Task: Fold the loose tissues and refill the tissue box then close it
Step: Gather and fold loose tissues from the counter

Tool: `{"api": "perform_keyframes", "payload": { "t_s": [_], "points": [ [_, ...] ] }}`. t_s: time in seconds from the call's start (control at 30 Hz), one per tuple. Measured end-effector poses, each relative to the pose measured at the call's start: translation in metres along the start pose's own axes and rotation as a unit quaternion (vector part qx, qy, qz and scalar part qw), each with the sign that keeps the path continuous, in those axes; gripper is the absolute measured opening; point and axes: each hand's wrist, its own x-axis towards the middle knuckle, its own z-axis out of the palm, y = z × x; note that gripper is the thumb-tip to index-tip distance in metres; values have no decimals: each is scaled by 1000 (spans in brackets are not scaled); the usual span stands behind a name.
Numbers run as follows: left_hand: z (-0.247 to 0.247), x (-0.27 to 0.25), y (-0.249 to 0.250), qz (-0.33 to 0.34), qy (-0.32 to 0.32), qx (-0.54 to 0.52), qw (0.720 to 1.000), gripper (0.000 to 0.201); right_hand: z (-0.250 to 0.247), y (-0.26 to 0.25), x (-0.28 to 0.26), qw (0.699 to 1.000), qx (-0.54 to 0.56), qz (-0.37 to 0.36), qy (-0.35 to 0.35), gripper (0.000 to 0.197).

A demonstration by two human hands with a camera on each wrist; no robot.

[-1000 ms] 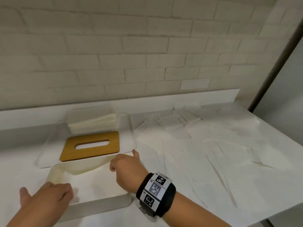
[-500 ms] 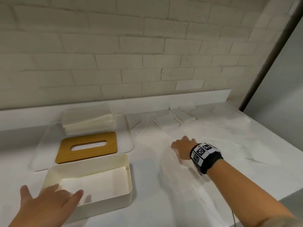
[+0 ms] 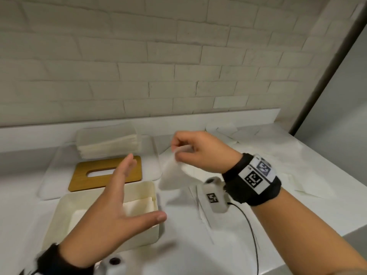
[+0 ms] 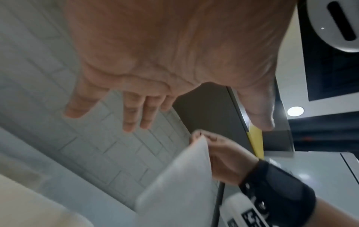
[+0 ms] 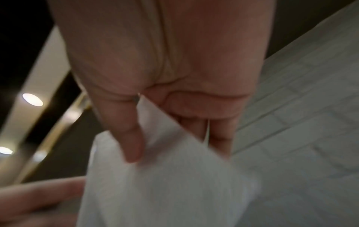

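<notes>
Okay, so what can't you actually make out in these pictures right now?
- Tissue box contents, head view: left hand covers much of the inside.
- Held tissue, all views: motion blur hides any fold.
- Loose tissues, head view: white on white counter, uncountable.
- Right hand fingers, right wrist view: tissue hides some fingertips.

two hands (image 3: 111, 211), one open tissue box (image 3: 65, 221), one wooden lid (image 3: 83, 175), one folded tissue stack (image 3: 109, 147), one held tissue (image 3: 170, 177), several loose tissues (image 3: 278, 151)
</notes>
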Motion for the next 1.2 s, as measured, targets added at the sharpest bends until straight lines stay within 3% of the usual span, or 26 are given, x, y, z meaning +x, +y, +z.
{"api": "perform_keyframes", "payload": {
  "t_s": [0.1,0.2,0.33,0.47,0.53,0.6,0.67,0.73,0.83,0.9,0.93,1.0,1.07,1.1,1.13,1.2],
  "points": [
    [5,2,-4,9,34,-88,996,117,25,-29,8,992,-38,-42,115,4],
    [-7,0,-19,-4,117,-95,988,83,55,-31,12,985,-4,19,173,5],
    [-25,-3,-38,-53,121,-81,988,79,90,-31,11,964,161,140,159,11],
    [-42,1,-75,-26,147,18,989,30,97,-32,14,919,303,197,160,11],
    [-59,5,-93,-22,172,88,981,26,103,-24,15,942,244,189,134,15],
    [-72,9,-106,-13,175,174,969,37,116,-14,12,977,89,180,75,20],
    [-75,13,-111,1,140,267,953,43,133,-5,6,982,-72,171,36,22],
    [-70,17,-117,20,79,364,928,48,145,-2,0,975,-149,165,10,25],
    [-63,22,-117,14,-11,475,880,57,150,-1,-5,983,-113,144,-16,36],
    [-61,21,-113,-31,-33,512,857,46,139,14,-7,987,2,154,44,39],
    [-60,19,-114,-43,-46,510,858,43,127,29,-8,977,55,180,101,37],
    [-59,15,-106,6,-72,489,869,32,97,73,-13,933,92,293,187,32],
    [-53,15,-90,-13,-126,446,886,8,67,118,-23,884,-12,451,126,40],
    [-46,14,-83,-43,-163,422,891,34,59,137,-31,850,-81,517,63,46],
    [-40,11,-83,-30,-163,401,901,55,56,151,-37,815,-139,562,2,50],
    [-29,12,-72,-88,-215,397,888,84,60,167,-45,772,-205,595,-87,63]
  ]
}}
